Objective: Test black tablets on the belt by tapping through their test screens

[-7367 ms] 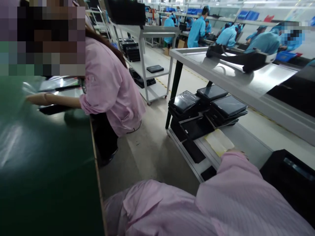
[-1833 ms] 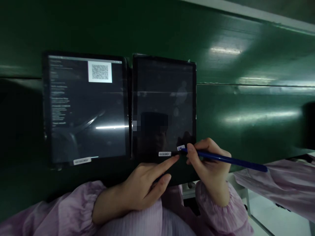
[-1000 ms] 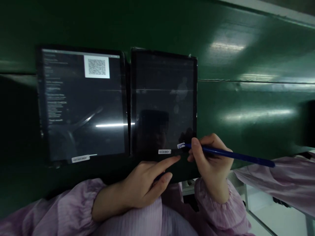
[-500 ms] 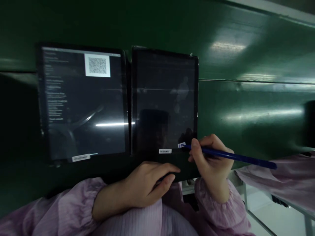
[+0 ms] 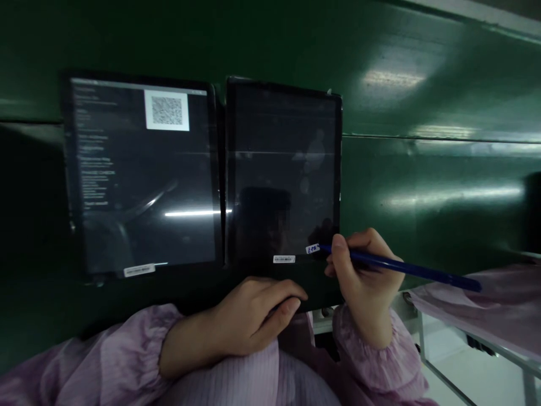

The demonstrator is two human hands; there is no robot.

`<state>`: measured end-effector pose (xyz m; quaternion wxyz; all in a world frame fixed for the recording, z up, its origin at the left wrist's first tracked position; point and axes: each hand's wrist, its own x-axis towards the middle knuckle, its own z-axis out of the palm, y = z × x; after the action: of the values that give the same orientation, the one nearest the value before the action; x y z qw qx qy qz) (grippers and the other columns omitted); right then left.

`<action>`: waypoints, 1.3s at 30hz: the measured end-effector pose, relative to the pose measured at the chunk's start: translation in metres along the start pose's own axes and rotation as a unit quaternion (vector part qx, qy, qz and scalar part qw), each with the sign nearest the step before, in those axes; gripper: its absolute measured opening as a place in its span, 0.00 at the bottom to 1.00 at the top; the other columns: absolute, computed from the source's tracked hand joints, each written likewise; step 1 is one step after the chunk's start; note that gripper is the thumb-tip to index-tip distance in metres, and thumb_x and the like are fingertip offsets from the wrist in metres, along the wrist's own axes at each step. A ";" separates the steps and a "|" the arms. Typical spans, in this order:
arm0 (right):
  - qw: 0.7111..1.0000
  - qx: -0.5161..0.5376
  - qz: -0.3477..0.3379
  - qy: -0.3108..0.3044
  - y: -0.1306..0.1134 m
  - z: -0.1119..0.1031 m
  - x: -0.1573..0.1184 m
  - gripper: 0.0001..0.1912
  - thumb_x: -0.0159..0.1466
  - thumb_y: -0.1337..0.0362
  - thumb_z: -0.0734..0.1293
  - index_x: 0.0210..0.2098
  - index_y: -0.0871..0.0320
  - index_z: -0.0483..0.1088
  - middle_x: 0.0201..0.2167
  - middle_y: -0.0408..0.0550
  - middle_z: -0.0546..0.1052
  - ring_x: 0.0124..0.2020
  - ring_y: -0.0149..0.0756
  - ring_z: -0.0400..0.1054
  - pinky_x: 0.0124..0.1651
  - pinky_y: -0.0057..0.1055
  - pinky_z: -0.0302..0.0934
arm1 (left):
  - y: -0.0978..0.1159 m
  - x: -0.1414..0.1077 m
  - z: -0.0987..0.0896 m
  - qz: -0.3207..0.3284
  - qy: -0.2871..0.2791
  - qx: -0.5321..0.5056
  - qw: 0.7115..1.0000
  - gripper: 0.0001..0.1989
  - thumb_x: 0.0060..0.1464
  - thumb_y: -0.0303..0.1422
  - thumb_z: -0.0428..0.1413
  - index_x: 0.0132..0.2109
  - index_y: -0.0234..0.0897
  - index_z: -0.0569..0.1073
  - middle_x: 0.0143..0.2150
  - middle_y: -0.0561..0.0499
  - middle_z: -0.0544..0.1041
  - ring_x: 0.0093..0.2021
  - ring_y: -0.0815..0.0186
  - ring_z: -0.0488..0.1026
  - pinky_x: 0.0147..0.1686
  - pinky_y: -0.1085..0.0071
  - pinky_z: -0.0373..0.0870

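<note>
My right hand (image 5: pixel 367 276) is closed around a blue pen (image 5: pixel 418 272), whose tip meets a small white label (image 5: pixel 312 248) with blue handwriting. That label sits on the lower right of a dark-screened tablet (image 5: pixel 283 169). Just left of it on the same tablet is a printed barcode sticker (image 5: pixel 284 259). My left hand (image 5: pixel 253 316) rests below the tablet at the table's near edge, holding nothing, with a gap between thumb and bent forefinger.
Left of the dark tablet lies a second tablet (image 5: pixel 146 180) with lines of text, a square code and a barcode sticker on its lower edge. Both lie on a green table (image 5: pixel 422 186) with a seam across it. Pink cloth (image 5: pixel 477 307) shows at the right.
The pen tip has moved slightly right along the small label, and more blue writing shows there. My left hand has stayed nearly still.
</note>
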<state>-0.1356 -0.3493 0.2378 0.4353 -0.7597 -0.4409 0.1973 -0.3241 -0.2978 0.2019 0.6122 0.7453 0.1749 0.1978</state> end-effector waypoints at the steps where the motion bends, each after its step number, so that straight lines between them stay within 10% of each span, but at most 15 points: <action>1: 1.000 -0.002 0.001 -0.002 -0.001 0.000 0.000 0.17 0.70 0.68 0.72 0.27 0.53 0.65 0.15 0.34 0.72 0.14 0.26 0.68 0.18 0.21 0.59 | 0.000 0.000 0.000 -0.002 -0.003 -0.003 1.000 0.13 0.74 0.29 0.45 0.47 0.37 0.75 0.31 0.55 0.83 0.26 0.70 0.80 0.30 0.76 0.76; 14: 1.000 -0.010 -0.022 -0.008 0.002 -0.001 0.001 0.17 0.70 0.69 0.70 0.27 0.53 0.63 0.16 0.33 0.70 0.14 0.25 0.66 0.18 0.22 0.58 | 0.000 -0.002 -0.001 -0.005 0.007 -0.066 0.998 0.10 0.72 0.30 0.41 0.41 0.42 0.65 0.26 0.57 0.68 0.23 0.69 0.67 0.24 0.73 0.64; 28: 1.000 0.019 -0.023 -0.001 0.002 -0.006 -0.005 0.18 0.71 0.69 0.70 0.26 0.53 0.61 0.17 0.34 0.65 0.16 0.24 0.59 0.21 0.26 0.52 | -0.003 -0.008 0.005 -0.008 0.076 -0.051 0.996 0.07 0.77 0.36 0.47 0.55 0.42 0.66 0.38 0.53 0.79 0.30 0.70 0.75 0.31 0.75 0.75; 39: 0.974 0.130 0.028 -0.181 -0.018 -0.014 -0.017 0.14 0.68 0.68 0.73 0.28 0.54 0.67 0.18 0.34 0.68 0.17 0.25 0.60 0.20 0.23 0.55 | -0.003 -0.009 0.001 -0.024 0.040 -0.047 0.998 0.06 0.76 0.34 0.50 0.56 0.43 0.67 0.46 0.52 0.83 0.34 0.69 0.80 0.34 0.76 0.77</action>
<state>-0.1442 -0.3662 0.2593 0.4380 -0.6603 -0.4614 0.3991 -0.3311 -0.3026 0.1984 0.6435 0.7029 0.2077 0.2208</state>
